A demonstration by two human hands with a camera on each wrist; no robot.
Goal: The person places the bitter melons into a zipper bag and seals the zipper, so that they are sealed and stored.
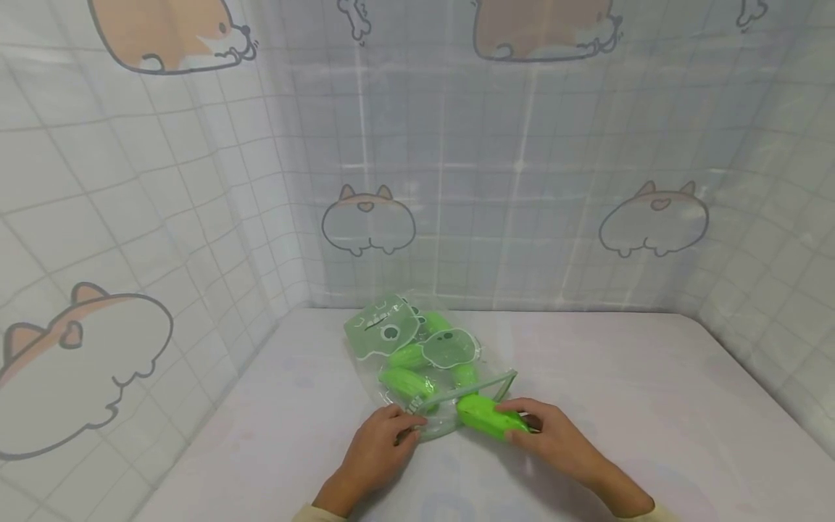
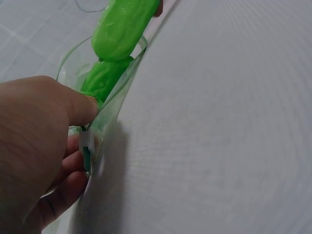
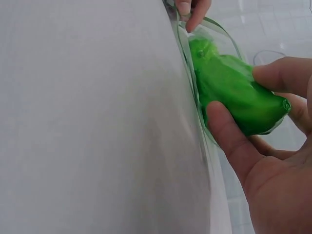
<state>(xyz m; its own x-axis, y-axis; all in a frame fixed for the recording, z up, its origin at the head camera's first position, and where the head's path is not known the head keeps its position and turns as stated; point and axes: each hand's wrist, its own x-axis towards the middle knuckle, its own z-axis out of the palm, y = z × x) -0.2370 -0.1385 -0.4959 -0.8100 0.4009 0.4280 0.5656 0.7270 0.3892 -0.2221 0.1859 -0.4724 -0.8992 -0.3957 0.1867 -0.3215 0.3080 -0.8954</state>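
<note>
A clear zip bag (image 1: 385,330) with green cartoon prints lies on the table, its mouth towards me. Several bright green vegetable-shaped pieces (image 1: 407,384) show through its plastic. My left hand (image 1: 378,446) pinches the near left edge of the mouth, close to a white zip slider (image 2: 86,138). My right hand (image 1: 554,438) grips another bright green, bumpy vegetable-shaped piece (image 3: 239,92) between thumb and fingers. That piece lies at the opening, its far end just at the bag's rim (image 2: 139,53). In the left wrist view it touches a second green piece (image 2: 105,80) inside the mouth.
The pale table (image 1: 261,464) spreads out on both sides of the bag. Behind it and at the left and right stand white tiled-pattern sheets (image 1: 509,254) with cartoon dogs. The table's back edge (image 1: 587,313) meets the rear sheet.
</note>
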